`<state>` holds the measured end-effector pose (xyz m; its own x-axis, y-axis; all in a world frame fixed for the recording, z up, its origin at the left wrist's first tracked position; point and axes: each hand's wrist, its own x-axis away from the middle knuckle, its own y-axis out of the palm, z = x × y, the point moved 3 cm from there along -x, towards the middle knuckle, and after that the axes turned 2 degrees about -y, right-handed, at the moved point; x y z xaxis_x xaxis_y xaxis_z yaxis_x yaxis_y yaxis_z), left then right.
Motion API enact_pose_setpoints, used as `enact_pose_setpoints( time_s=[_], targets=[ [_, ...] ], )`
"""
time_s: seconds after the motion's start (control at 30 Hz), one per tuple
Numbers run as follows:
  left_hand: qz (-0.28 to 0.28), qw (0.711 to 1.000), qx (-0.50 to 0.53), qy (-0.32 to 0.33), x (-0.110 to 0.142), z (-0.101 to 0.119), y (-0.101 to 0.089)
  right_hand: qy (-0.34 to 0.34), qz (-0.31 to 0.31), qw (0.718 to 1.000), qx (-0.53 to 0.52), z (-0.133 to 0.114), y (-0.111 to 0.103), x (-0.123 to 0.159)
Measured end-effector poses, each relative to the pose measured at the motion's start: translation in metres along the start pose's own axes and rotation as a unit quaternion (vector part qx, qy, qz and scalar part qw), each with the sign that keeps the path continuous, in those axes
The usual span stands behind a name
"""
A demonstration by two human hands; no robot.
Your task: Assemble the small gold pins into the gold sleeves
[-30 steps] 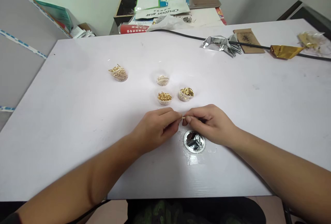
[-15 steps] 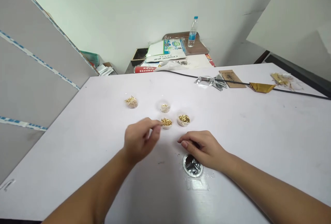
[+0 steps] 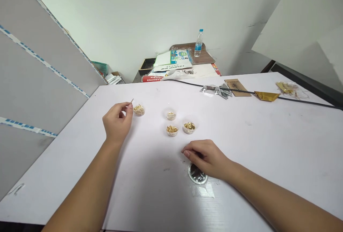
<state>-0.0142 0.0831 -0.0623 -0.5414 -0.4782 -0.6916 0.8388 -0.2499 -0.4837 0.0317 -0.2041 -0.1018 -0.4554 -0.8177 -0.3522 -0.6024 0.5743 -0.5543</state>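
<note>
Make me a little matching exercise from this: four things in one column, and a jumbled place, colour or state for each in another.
Things:
1. Left hand
2. Disc
3. Bottle
4. Cable

Descriptions:
A. Upright, blue-capped
B. Black, along the far side of the table
C. Pinching a thin piece
D. Partly hidden by the right hand

Pairs: 1-C, 2-D, 3-A, 4-B

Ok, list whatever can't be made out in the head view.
All in the head view:
Upper right of the silver-rimmed disc: hidden by the right hand.
Whether the right fingertips hold anything: too small to tell.
Lower end of the thin pin: covered by the left hand.
Rest of the left forearm: cut off by the bottom edge.
Bottle label print: too small.
</note>
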Motion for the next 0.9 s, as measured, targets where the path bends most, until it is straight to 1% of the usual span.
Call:
enact_pose_setpoints(
  time_s=[0.13,0.2,0.27,0.33,0.43,0.5,0.53,0.6,0.8,0.9],
  targets=[
    [-0.002,1.0,0.014,0.013,0.004,0.005,0.003,-0.004,-0.001,1.0,0.0,0.0,0.0,0.0],
    [-0.022,0.998,0.051,0.022,0.007,0.012,0.004,-0.008,0.005,1.0,0.0,0.0,0.0,0.0],
    [-0.072,0.991,0.099,0.055,0.014,0.026,0.007,-0.011,0.019,1.0,0.003,0.0,-0.001,0.0],
    [-0.14,0.973,0.14,0.116,0.026,0.046,0.01,-0.012,0.04,0.999,0.012,0.001,-0.003,0.0],
    [-0.243,0.932,0.17,0.21,0.048,0.077,0.015,-0.009,0.069,0.997,0.021,0.0,-0.006,0.001],
    [-0.309,0.898,0.174,0.261,0.062,0.091,0.019,-0.022,0.08,0.996,0.022,-0.002,-0.008,0.002],
    [-0.329,0.886,0.168,0.279,0.067,0.095,0.02,-0.034,0.084,0.996,0.022,-0.003,-0.009,0.002],
    [-0.346,0.878,0.148,0.295,0.074,0.098,0.023,-0.06,0.085,0.994,0.027,-0.006,-0.009,0.002],
    [-0.334,0.878,0.136,0.316,0.077,0.098,0.023,-0.091,0.067,0.993,0.042,-0.01,-0.008,0.002],
    [-0.341,0.877,0.147,0.304,0.078,0.098,0.022,-0.099,0.074,0.992,0.04,-0.011,-0.008,0.002]
  ],
)
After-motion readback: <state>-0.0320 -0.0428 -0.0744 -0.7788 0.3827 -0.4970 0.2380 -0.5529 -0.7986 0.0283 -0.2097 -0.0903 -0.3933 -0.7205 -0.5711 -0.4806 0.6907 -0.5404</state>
